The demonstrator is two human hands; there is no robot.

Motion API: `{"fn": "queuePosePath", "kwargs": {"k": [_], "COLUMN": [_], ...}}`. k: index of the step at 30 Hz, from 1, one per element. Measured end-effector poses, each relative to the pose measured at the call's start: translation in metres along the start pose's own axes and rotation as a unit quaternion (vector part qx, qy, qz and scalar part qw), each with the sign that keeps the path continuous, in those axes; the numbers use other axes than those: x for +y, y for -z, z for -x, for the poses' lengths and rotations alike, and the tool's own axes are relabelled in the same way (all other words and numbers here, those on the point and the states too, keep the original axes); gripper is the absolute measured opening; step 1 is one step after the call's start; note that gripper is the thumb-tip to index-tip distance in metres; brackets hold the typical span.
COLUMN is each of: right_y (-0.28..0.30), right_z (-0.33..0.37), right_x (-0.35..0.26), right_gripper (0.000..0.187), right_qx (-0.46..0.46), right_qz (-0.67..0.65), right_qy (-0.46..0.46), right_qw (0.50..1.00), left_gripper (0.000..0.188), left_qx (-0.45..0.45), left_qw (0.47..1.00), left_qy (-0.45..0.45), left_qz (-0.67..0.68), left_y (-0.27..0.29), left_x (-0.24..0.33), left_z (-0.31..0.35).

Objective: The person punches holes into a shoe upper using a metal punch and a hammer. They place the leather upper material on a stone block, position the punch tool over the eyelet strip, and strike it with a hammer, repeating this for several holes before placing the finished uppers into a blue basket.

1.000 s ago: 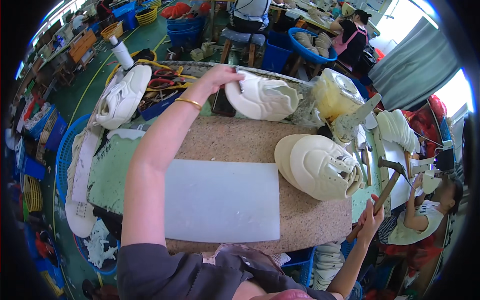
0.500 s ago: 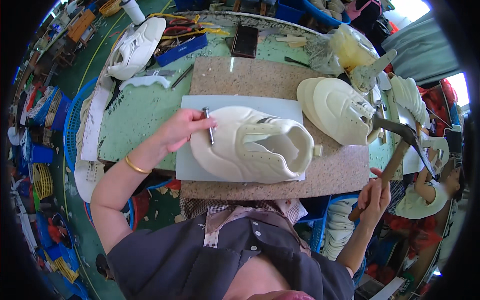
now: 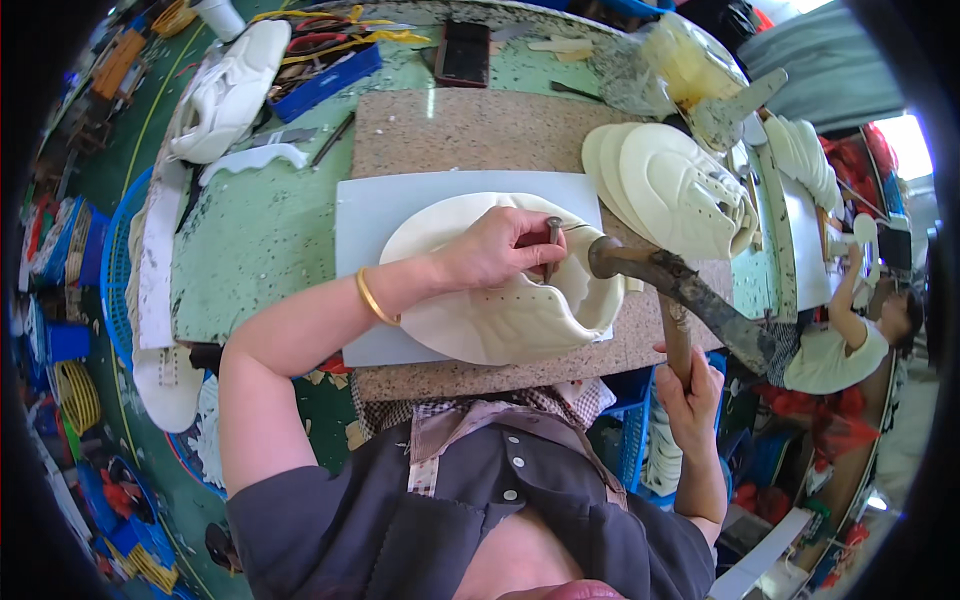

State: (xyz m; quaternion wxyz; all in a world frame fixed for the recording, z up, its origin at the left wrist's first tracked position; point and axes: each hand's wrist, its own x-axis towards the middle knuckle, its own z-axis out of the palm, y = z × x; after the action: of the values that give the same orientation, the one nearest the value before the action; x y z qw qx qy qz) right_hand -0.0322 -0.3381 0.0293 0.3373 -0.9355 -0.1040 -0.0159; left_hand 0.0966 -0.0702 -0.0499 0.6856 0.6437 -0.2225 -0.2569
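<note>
A cream shoe upper (image 3: pixel 460 325) lies on its side on a pale grey sheet (image 3: pixel 362 225), its opening toward the right. My left hand (image 3: pixel 492 245) is closed on a short metal punch (image 3: pixel 554 238), held upright over the far edge of the upper's lacing opening; its lower tip is hard to make out. To the right, my right hand (image 3: pixel 690 398) grips the wooden handle of a hammer (image 3: pixel 655 270). The hammer's dark head is raised just right of the punch and apart from it, hiding part of the heel end.
Under the sheet is a speckled stone slab (image 3: pixel 455 130) on a green worktable (image 3: pixel 245 235). Several stacked uppers (image 3: pixel 670 180) stand right, near a plastic bag (image 3: pixel 640 80). A blue tool tray (image 3: pixel 325 85), a phone-like dark object (image 3: pixel 463 55) and another upper (image 3: pixel 235 95) lie farther back. Another person (image 3: pixel 840 345) sits right.
My left hand has carried the punch rightward from the toe area to the lacing opening. The hammer has swung left, its head now close to the punch.
</note>
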Motion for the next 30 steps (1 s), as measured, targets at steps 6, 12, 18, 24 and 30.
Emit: {"fn": "queuePosePath", "kwargs": {"k": [6,12,18,24,30], "right_y": [-0.011,-0.009,-0.004,0.000,-0.003], "right_z": [0.003,-0.006,-0.008,-0.015,-0.018], "right_x": [0.011,0.022,0.037,0.030,0.024], "right_gripper": [0.026,0.012,0.021,0.018,0.018], "right_qx": [-0.045,-0.063,-0.102,-0.119,-0.113], "right_qz": [0.050,0.005,-0.037,-0.020,-0.009], "right_qy": [-0.033,-0.019,-0.011,-0.004,0.005], "right_qw": [0.997,0.998,0.994,0.993,0.993], "left_gripper": [0.011,0.010,0.013,0.012,0.011], "left_qx": [-0.007,0.075,0.099,0.143,0.166], "left_qw": [0.998,0.991,0.989,0.987,0.985], "left_qy": [0.033,0.044,0.063,0.031,0.006], "left_qz": [0.052,0.102,0.091,0.071,0.045], "left_y": [0.002,-0.005,-0.009,-0.013,-0.015], "left_x": [0.003,0.004,0.007,0.005,0.006], "left_z": [-0.006,-0.001,-0.004,-0.002,0.002]}}
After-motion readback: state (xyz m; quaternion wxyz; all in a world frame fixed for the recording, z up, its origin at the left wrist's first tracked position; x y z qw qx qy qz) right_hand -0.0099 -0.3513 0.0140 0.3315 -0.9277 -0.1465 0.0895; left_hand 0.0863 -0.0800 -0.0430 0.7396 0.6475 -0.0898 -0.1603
